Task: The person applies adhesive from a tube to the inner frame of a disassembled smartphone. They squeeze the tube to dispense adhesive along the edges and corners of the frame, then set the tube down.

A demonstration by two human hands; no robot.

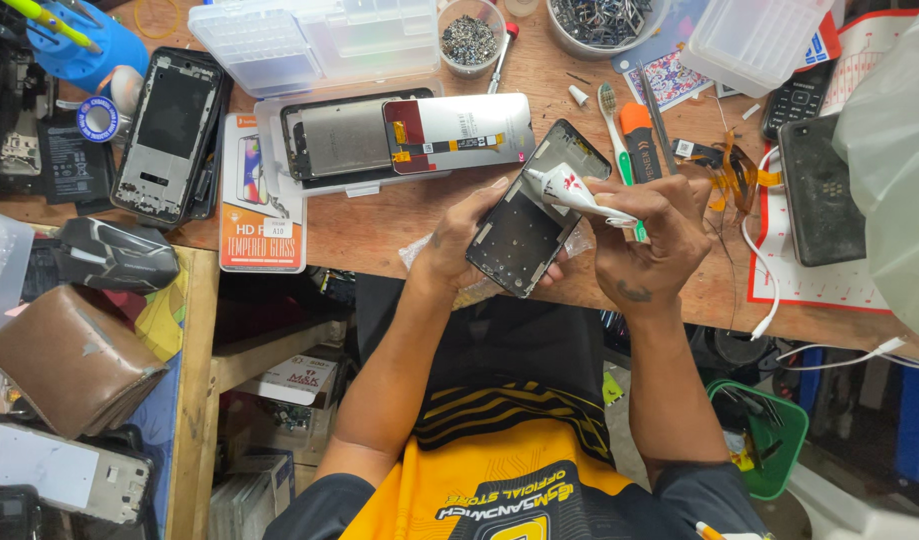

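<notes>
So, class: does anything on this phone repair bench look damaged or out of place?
Yes: a toothbrush lies among the tools. The black phone frame in the left hand is stripped bare; the right hand holds a white tube over it.

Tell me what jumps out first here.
At centre, the left hand holds a black phone frame tilted over the wooden bench's front edge, while the right hand presses a small white tube with its nozzle at the frame's upper edge. Just behind lie a phone screen face down and a toothbrush to its right.
</notes>
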